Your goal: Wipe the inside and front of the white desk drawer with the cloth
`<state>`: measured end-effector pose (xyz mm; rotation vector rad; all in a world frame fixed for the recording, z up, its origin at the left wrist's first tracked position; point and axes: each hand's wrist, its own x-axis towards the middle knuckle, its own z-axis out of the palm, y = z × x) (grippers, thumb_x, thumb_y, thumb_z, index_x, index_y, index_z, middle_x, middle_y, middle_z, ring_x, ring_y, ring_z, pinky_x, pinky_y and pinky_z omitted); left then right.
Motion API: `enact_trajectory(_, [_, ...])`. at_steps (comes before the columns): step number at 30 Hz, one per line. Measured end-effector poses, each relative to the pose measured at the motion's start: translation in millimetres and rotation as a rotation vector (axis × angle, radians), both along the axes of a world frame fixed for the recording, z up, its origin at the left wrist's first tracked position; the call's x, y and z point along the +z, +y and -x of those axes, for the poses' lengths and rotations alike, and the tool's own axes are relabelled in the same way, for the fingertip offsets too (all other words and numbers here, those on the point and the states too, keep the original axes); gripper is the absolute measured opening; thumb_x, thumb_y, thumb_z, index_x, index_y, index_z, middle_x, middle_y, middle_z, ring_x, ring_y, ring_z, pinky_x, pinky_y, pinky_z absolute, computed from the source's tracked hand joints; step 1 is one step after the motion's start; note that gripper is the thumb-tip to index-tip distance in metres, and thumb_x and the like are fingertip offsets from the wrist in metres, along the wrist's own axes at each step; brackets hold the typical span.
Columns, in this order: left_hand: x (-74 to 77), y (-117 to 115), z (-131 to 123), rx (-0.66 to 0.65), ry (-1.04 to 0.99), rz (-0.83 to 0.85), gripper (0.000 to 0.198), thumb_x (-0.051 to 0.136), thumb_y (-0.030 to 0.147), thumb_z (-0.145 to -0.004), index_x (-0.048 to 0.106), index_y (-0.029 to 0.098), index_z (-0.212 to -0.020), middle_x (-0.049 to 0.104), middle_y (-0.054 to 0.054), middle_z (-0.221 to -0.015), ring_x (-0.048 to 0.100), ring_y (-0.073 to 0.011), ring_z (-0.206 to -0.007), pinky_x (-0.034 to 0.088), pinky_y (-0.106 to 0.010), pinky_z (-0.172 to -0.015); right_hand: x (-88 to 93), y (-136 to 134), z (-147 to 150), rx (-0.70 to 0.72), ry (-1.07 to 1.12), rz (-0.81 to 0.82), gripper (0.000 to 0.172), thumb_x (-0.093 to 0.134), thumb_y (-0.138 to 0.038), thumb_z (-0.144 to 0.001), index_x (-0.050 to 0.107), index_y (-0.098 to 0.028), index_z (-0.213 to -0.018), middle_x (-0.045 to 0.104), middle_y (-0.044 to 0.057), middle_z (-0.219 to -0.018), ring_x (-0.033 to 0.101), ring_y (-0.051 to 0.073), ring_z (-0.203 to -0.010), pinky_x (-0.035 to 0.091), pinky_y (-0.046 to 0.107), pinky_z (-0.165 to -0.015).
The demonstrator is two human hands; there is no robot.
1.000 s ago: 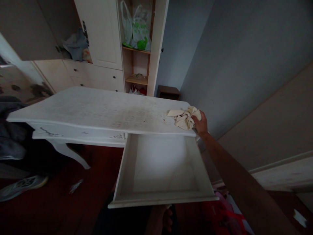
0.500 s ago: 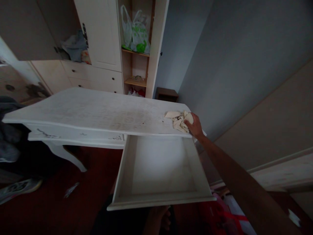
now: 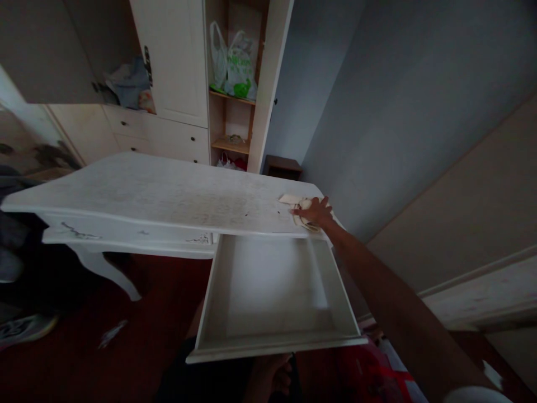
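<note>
My right hand (image 3: 315, 213) reaches across to the far right corner of a worn white table (image 3: 159, 193). Its fingers lie over a crumpled cream cloth (image 3: 293, 200) and press it to the tabletop. Below the tabletop a white drawer (image 3: 274, 344) is pulled far out, with nothing showing inside it. My left hand (image 3: 277, 382) is in shadow just under the drawer's front, fingers curled. What they hold is hidden.
A cream wardrobe (image 3: 176, 61) stands behind the table, with plastic bags (image 3: 232, 64) on its open shelves. A grey wall (image 3: 398, 112) runs close along the right. A shoe (image 3: 25, 329) and scraps lie on the dark red floor at left, red fabric (image 3: 369, 375) at bottom right.
My right hand slid the cloth leftward along the tabletop's right end, going from a clutch to fingers laid over it. The view shifted slightly.
</note>
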<state>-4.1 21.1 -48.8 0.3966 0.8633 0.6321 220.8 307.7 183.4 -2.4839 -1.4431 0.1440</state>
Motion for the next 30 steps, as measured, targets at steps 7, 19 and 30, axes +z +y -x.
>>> enact_trajectory(7, [-13.2,1.7,-9.9,0.000,0.034,-0.017,0.068,0.084,0.066,-0.038,0.064,0.012,-0.074,0.065,-0.003,-0.060,0.055,-0.0106,-0.043,0.041,-0.021,-0.036,-5.4,-11.2,7.5,-0.026,-0.053,-0.235,0.058,0.072,-0.038,-0.071,0.051,-0.014,-0.120,0.054,0.018,-0.124,0.059,0.030,-0.109,0.047,0.040,-0.088])
enact_trajectory(19, [-12.0,1.7,-14.7,-0.007,-0.018,-0.016,0.062,0.082,0.061,-0.044,0.066,0.012,-0.079,0.071,-0.010,-0.080,0.062,-0.0147,-0.050,0.044,-0.024,-0.042,-37.7,-166.1,20.6,0.368,0.634,-0.437,0.035,0.068,-0.037,-0.062,0.056,-0.023,-0.092,0.061,-0.004,-0.069,0.055,0.015,-0.058,0.046,0.026,-0.054])
enact_trajectory(30, [-12.4,4.8,-10.6,-0.084,-0.031,-0.028,0.050,0.079,0.053,-0.055,0.066,0.012,-0.081,0.072,-0.009,-0.082,0.063,-0.0138,-0.052,0.046,-0.024,-0.045,-106.1,-148.9,28.6,-0.053,0.843,-0.656,0.044,0.074,-0.047,-0.061,0.059,-0.019,-0.091,0.068,0.006,-0.074,0.065,0.022,-0.068,0.052,0.032,-0.058])
